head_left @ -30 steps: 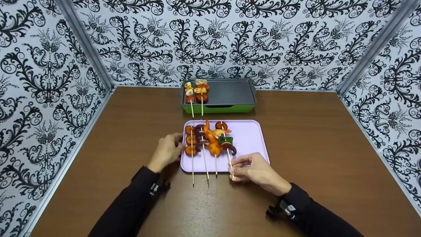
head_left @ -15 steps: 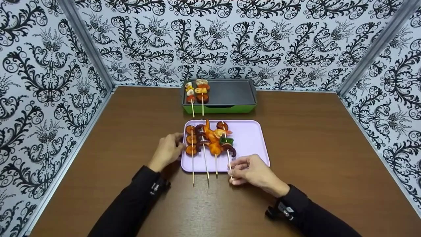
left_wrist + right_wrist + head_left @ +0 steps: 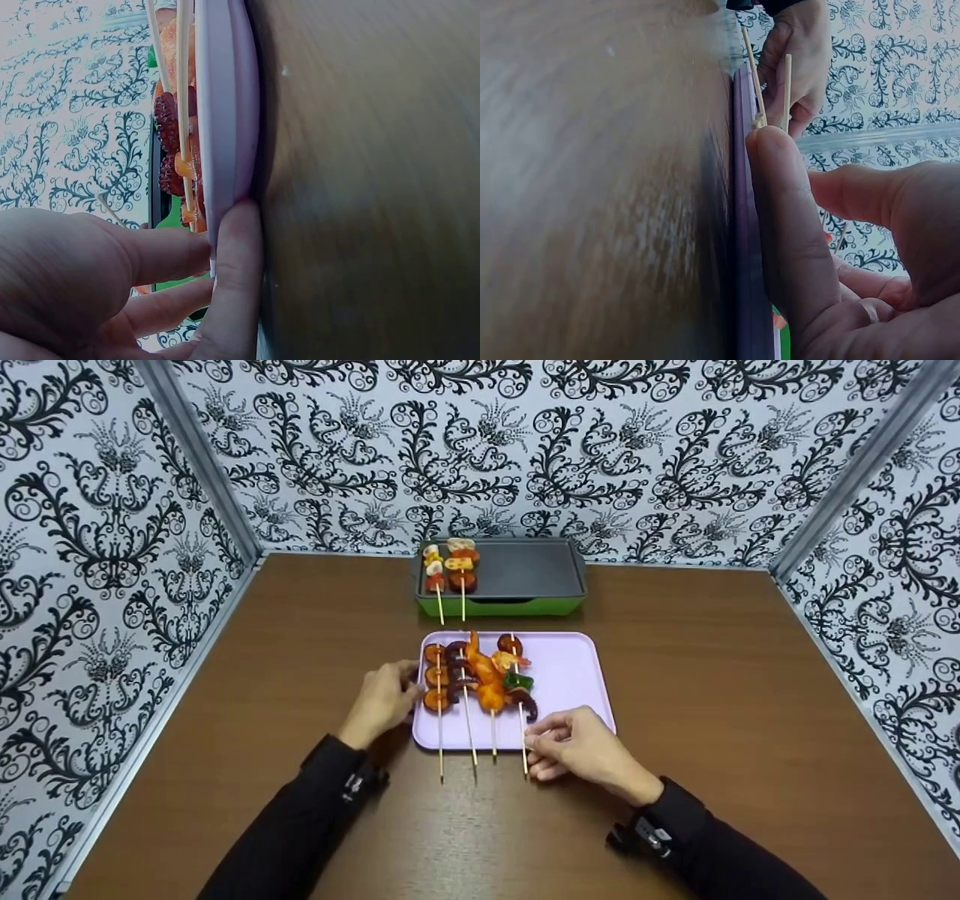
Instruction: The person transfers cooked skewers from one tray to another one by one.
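In the head view, a pink tray [image 3: 568,688] holds several food skewers side by side. My left hand [image 3: 380,701] grips the tray's left rim; in the left wrist view, the thumb [image 3: 169,253] is on the upper side and a finger [image 3: 234,277] lies beneath. My right hand [image 3: 581,748] is at the tray's front edge, pinching the lower stick of the mixed skewer [image 3: 523,727], which carries a round brown slice, a shrimp, a green piece and a tentacle. Left of it lie a shrimp skewer [image 3: 491,696], a tentacle skewer [image 3: 466,712] and a round-slice skewer [image 3: 438,701].
Behind the tray stands a green grill [image 3: 551,606] with a dark grey top. Two skewers [image 3: 461,574] lie on its left side, sticks over the front edge. Brown tabletop [image 3: 705,660] surrounds everything, with patterned walls [image 3: 585,450] at the back and sides.
My right hand has shifted the mixed skewer's stick end slightly left and toward me, so the stick lies straighter. My left hand has stayed at the tray's rim.
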`<state>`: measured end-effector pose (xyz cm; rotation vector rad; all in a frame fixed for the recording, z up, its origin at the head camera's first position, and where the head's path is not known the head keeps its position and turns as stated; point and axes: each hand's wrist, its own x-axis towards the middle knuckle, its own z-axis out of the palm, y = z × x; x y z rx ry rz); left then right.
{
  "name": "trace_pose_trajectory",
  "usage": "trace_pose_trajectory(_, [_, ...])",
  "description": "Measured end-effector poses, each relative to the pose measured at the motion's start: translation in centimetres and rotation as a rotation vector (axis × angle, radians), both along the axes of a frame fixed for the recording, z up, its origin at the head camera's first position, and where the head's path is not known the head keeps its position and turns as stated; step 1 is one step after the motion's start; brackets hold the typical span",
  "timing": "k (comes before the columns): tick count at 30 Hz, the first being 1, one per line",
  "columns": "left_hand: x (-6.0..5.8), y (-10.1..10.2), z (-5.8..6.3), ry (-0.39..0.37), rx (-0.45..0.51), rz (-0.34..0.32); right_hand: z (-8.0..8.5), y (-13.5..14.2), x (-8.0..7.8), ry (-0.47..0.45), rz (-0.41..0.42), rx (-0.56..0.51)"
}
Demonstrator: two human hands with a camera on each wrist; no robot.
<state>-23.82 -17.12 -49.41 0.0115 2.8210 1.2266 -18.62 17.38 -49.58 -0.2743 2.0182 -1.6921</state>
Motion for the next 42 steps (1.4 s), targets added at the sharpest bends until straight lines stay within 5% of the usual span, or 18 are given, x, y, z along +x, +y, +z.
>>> trace_pose_trajectory(2, [-0.5,-0.4,-0.9,0.021,0.008,-0.016,0.0,0.1,0.0,0.004,-0.002,0.005])
trace_pose_trajectory(8, [-0.6,-0.5,-1.0,0.017,0.014,-0.009,0.1,0.2,-0.1,0.023,-0.008,0.022])
trace_pose_trajectory(9, [-0.1,-0.1,-0.1,-0.005,0.005,0.008,0.1,0.2,-0.1,0.025,-0.007,0.025])
trace_pose_trajectory(26, [-0.1,0.1,0.1,-0.041,0.025,0.023,0.9,0.5,-0.8,0.114,-0.065,0.089])
trace_pose_trajectory(42, [0.0,0.0,0.0,-0.003,-0.011,0.022,2.1,2.0,-3.0,0.419,-0.155,0.192])
